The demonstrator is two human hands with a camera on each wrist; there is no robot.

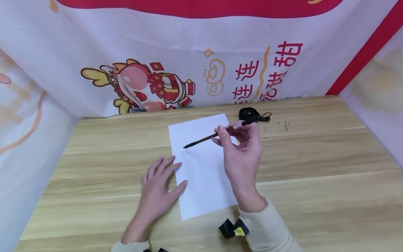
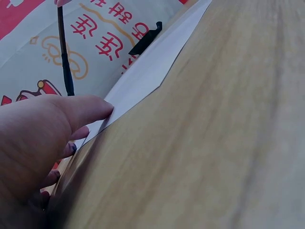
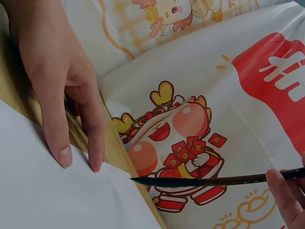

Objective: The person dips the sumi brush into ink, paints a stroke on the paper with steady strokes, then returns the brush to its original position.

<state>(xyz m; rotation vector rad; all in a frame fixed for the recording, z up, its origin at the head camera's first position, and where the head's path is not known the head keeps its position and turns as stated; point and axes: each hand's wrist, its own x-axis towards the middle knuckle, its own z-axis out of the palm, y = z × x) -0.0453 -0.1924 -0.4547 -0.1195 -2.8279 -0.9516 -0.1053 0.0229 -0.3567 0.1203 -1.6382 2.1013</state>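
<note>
A writing brush [image 1: 206, 138] with a dark, pointed tip slants over the upper left of a white sheet of paper [image 1: 204, 175]. My right hand [image 1: 244, 154] pinches its brown handle between thumb and fingers. The sheet looks blank. On its left edge rest the fingertips and thumb of my left hand [image 1: 158, 189], fingers spread and fairly straight. In the right wrist view the black bristles [image 3: 162, 182] taper to a point near the paper's edge. The left wrist view shows the left thumb [image 2: 93, 109] lying on the sheet's margin.
Behind the paper on the wooden table [image 1: 104, 154] sits a small black rounded object [image 1: 248, 113] with a strap-like end. Dark marks [image 1: 285, 125] spot the wood to its right. A printed cloth [image 1: 151, 38] hangs along the back, with more cloth at both sides.
</note>
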